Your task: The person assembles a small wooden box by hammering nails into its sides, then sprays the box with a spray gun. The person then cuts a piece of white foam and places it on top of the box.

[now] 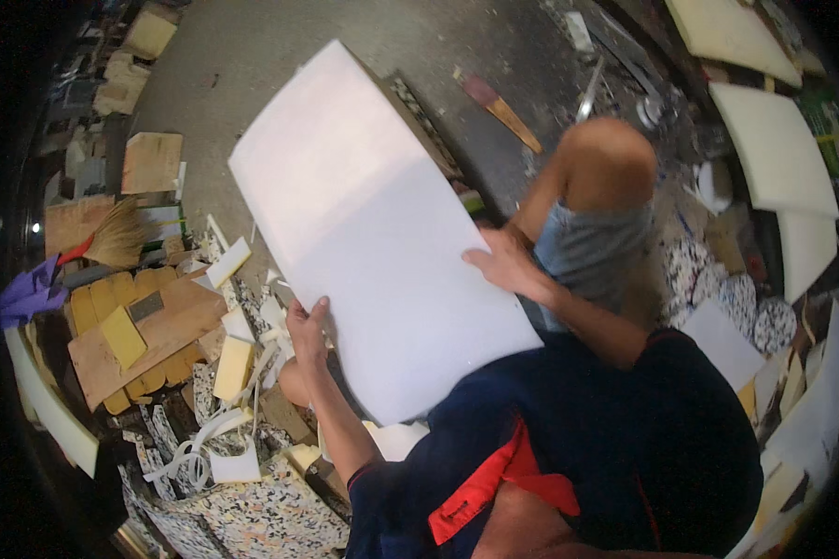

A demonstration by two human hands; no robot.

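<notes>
Nearest, person: a dark blue shirt with a red collar [494, 484] fills the lower edge from 5 to 7 o'clock, both forearms rising from it.
Left hand: the left hand [306, 328] sits just left of centre at about 8 o'clock, fingers curled closed over the lower left edge of the white sheet, thumb on its face.
Right hand: the right hand [505, 264] lies right of centre at about 3 o'clock, fingers bent and pressed on the sheet's right edge, gripping it.
White sheet: the white sheet [364, 224], large, flat and rectangular, is held tilted between the two hands, spanning the middle of the view from 11 o'clock down to 6 o'clock.
Knee: a bare knee [611, 158] above grey shorts shows at 2 o'clock, just beyond the right hand.
Scraps: pale foam offcuts [233, 368] and wooden boards [144, 331] lie heaped at 8 to 9 o'clock, left of the left hand.
Broom: a straw broom [116, 235] lies at 9 o'clock, past the boards.
Foam slabs: thick cream foam slabs [774, 149] are stacked at 1 to 2 o'clock, well apart from the hands.
Floor: grey concrete floor [252, 56] shows at 12 o'clock, farthest away.
</notes>
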